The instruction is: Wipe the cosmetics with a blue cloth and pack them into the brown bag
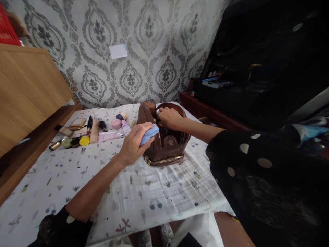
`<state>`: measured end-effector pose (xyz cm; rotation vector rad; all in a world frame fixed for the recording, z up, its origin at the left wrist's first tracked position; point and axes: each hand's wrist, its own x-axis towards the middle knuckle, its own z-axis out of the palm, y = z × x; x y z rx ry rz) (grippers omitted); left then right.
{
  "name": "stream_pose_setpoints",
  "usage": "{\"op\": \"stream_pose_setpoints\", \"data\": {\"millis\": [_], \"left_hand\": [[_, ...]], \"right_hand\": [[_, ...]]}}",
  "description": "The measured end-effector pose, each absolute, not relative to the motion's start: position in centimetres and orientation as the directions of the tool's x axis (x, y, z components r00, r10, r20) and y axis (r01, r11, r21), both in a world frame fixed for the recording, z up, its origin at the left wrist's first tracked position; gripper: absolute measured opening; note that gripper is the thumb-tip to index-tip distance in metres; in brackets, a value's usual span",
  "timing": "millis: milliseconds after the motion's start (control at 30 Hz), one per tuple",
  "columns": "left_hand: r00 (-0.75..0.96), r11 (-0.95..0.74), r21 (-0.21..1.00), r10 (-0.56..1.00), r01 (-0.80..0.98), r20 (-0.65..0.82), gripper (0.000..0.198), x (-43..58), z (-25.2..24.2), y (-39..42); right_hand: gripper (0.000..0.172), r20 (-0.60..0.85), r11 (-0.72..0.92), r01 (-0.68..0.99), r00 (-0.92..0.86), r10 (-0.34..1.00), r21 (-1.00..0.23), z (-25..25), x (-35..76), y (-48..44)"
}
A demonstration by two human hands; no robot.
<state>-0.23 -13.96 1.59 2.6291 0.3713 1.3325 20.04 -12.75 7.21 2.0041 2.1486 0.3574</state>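
Observation:
A brown leather cosmetic bag (167, 147) stands on the patterned cloth (102, 192), its top open. My left hand (135, 142) is closed on a blue cloth (149, 133) pressed against the bag's left side. My right hand (168, 117) is curled over the bag's top rim and grips it; its fingertips are partly hidden inside the opening.
Several cosmetics lie in a cluster (89, 132) at the back left of the cloth: tubes, a yellow lid, a pink jar, a compact. A wooden cabinet (25, 92) stands on the left. A dark open case (257, 68) sits on a bench at the right.

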Motion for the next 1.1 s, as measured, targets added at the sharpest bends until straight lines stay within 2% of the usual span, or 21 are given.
{"op": "stream_pose_setpoints", "data": {"millis": [100,267,367,433,500,567,633,667,733,867,967,1100], "left_hand": [[0.565,-0.956,0.256,0.29,0.141,0.773,0.029,-0.2,1.6,-14.0],[0.56,-0.961,0.245,0.275,0.13,0.781,0.03,-0.2,1.5,-14.0],[0.559,-0.96,0.247,0.277,0.13,0.781,0.03,-0.2,1.5,-14.0],[0.56,-0.959,0.252,0.279,0.127,0.78,0.031,-0.2,1.6,-14.0],[0.564,-0.958,0.258,0.283,0.125,0.776,0.031,-0.2,1.6,-14.0],[0.572,-0.957,0.264,0.283,0.119,0.77,0.031,-0.3,1.7,-14.0],[0.583,-0.955,0.274,0.287,0.113,0.76,0.031,-0.4,1.8,-14.0],[0.585,-0.952,0.285,0.295,0.112,0.755,0.031,-0.4,1.8,-14.0],[0.588,-0.941,0.318,0.321,0.112,0.743,0.032,-0.5,1.9,-14.0],[0.6,-0.923,0.372,0.354,0.099,0.717,0.033,-0.7,1.9,-14.0],[0.609,-0.923,0.372,0.352,0.099,0.711,0.033,-1.2,1.7,-14.1],[0.562,-0.907,0.383,0.413,0.177,0.717,0.028,-2.5,0.7,-14.1]], "right_hand": [[0.035,0.05,0.047,0.969,-0.061,0.997,0.243,7.2,20.4,-12.5],[0.034,0.031,-0.03,0.996,0.027,0.999,0.08,7.3,21.0,-11.9],[0.037,0.11,-0.059,0.998,0.061,0.992,-0.02,7.9,21.2,-11.7],[0.037,0.234,-0.04,0.979,0.088,0.968,-0.201,8.6,21.1,-11.7],[0.033,0.344,0.023,0.894,0.148,0.927,-0.448,9.4,20.9,-12.1],[0.024,0.378,0.099,0.749,0.212,0.901,-0.655,9.8,20.3,-13.0],[0.014,0.387,0.181,0.615,0.219,0.896,-0.768,9.7,19.3,-14.5],[0.012,0.408,0.231,0.578,0.198,0.891,-0.783,9.5,18.7,-15.5],[0.02,0.471,0.332,0.573,0.108,0.876,-0.749,8.4,17.5,-17.8],[0.016,0.546,0.39,0.692,0.007,0.838,-0.608,6.0,16.1,-21.9],[0.021,0.575,0.383,0.725,0.021,0.818,-0.572,5.4,16.8,-23.2],[0.023,0.601,0.358,0.707,0.119,0.791,-0.61,6.4,19.1,-22.9]]}}
